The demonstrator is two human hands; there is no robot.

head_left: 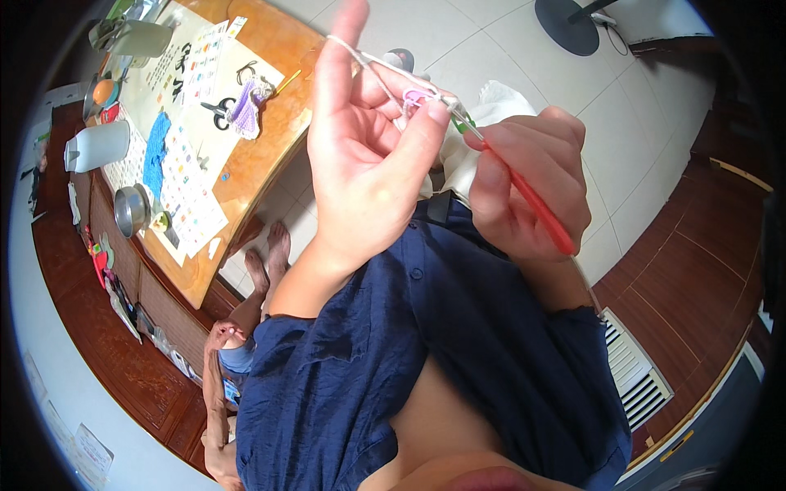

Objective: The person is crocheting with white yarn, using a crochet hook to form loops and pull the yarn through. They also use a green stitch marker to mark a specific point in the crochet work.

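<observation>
**Crochet in Hand Above Pale Tiles**

Pale floor tiles (508,49) spread behind a wooden table (270,155) at nine o'clock, bearing a round steel cup (131,210), contents hidden. Left hand (368,147) pinches a tiny pink crochet piece (416,98), thin yarn (360,56) over its forefinger. Right hand (532,184), at three o'clock, grips a slim red-handled hook (532,200).

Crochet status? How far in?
Done: only a tiny pink piece exists, pinched in the left hand. In hand: right hand works the red hook at it, yarn over the left forefinger. Left: nearly everything.
</observation>
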